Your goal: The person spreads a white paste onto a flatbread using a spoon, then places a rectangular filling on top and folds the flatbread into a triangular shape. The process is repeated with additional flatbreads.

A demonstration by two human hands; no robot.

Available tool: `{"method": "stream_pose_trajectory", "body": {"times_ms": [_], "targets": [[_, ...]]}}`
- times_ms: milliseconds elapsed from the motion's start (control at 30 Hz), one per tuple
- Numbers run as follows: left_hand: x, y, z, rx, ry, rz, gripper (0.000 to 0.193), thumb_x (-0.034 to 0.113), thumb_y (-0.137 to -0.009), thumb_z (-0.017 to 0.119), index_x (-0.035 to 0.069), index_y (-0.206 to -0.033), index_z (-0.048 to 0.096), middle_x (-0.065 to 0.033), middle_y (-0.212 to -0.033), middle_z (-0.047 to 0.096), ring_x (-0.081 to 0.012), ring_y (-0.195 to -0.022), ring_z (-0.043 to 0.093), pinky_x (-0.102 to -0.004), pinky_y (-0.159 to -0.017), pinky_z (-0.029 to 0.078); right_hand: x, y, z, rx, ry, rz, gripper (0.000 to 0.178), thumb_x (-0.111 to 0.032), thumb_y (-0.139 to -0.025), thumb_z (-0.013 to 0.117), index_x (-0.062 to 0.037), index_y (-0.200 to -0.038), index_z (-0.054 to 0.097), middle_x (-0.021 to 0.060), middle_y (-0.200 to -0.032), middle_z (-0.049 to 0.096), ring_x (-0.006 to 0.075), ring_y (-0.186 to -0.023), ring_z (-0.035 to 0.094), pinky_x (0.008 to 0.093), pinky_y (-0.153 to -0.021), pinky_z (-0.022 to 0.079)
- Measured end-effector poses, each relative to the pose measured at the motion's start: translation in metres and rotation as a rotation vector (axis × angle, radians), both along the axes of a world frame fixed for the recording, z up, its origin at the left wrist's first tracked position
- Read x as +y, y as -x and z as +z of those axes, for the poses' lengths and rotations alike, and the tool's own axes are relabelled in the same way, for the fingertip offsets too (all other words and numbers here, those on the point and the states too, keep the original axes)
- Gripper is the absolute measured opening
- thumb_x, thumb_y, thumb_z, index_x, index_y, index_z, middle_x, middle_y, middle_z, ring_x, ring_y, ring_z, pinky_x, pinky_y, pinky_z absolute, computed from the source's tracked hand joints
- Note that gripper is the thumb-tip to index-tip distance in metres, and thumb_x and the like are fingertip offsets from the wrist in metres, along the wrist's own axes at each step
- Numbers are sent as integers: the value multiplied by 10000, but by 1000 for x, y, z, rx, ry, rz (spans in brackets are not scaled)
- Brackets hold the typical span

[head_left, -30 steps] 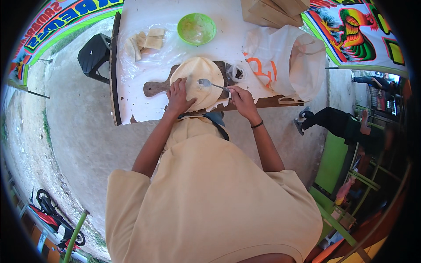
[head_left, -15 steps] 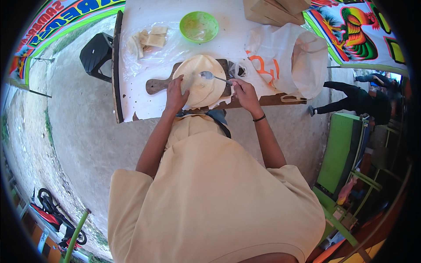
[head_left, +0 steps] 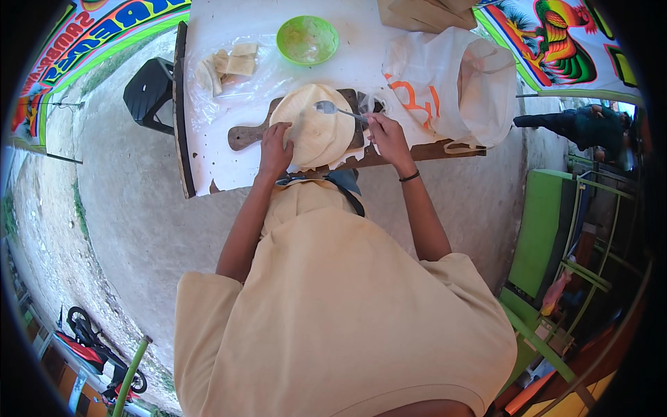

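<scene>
A stack of round, pale dough wrappers (head_left: pixel 319 139) lies on a wooden cutting board (head_left: pixel 244 137) with a handle pointing left. My right hand (head_left: pixel 390 144) grips the handle of a metal spoon (head_left: pixel 325 107), whose bowl rests on or just over the upper part of the top wrapper. At the stack's left edge is my left hand (head_left: pixel 276 151), its thumb apart from the fingers and its fingertips touching the wrapper. Beyond the board stands a green bowl (head_left: pixel 308 42) with a whitish paste inside. Folded pale pieces (head_left: pixel 240 61) sit on clear plastic to its left.
A white plastic bag (head_left: pixel 451 90) with orange marks stands at the table's right, near brown paper (head_left: pixel 427 14) at the far edge. The white table (head_left: pixel 215 156) has a dark left edge. A black stool (head_left: pixel 149 94) stands beyond it. A person (head_left: pixel 583 128) is at far right.
My hands keep almost the same places, with the spoon's bowl still at the wrapper's upper part. The view has shifted slightly. The person at far right has changed stance.
</scene>
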State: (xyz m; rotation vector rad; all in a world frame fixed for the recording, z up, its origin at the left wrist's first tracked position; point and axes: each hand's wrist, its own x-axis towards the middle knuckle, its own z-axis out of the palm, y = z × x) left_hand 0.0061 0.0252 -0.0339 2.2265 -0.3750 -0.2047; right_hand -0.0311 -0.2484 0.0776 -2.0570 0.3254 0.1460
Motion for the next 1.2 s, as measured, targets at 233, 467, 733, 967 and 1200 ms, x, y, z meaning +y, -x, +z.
{"method": "stream_pose_trajectory", "body": {"times_ms": [233, 467, 733, 967, 1200], "targets": [[-8, 8, 13, 11, -185, -43, 594, 243, -732, 762, 155, -1275, 539, -151, -1318, 432, -341, -1268, 376, -474, -1007, 360, -19, 22, -5, 85, 47, 111, 270, -174, -992, 468, -9, -1126, 635, -18, -642, 496, 62, -580, 480, 228, -558, 432], [-22, 15, 24, 67, -275, -39, 770, 345, -669, 815, 163, -1333, 470, -178, -1365, 333, -363, -1314, 293, -509, -1039, 295, -18, 28, -10, 37, 128, 162, 274, -191, -954, 502, -2, -1095, 641, 169, -791, 653, 281, -741, 637, 356, -709, 480], [-25, 17, 20, 52, -309, -48, 813, 341, -672, 815, 143, -1357, 425, -186, -1372, 311, -367, -1328, 272, -510, -1040, 283, -8, 27, -1, 95, 141, 166, 272, -186, -947, 513, 5, -1088, 645, 196, -871, 661, 334, -805, 632, 378, -746, 480], [-25, 17, 21, 61, -315, -47, 807, 334, -676, 814, 141, -1355, 424, -189, -1377, 305, -368, -1334, 265, -513, -1042, 279, -13, 32, 1, -54, 207, 173, 239, -125, -935, 523, 0, -1097, 647, 189, -845, 636, 332, -760, 608, 386, -727, 471], [-25, 17, 23, 74, -332, -69, 824, 344, -685, 809, 142, -1374, 405, -194, -1385, 300, -369, -1339, 260, -514, -1046, 275, -12, 36, -9, -132, 203, 193, 225, -73, -921, 528, -1, -1099, 647, 182, -805, 603, 325, -730, 591, 389, -698, 465]]}}
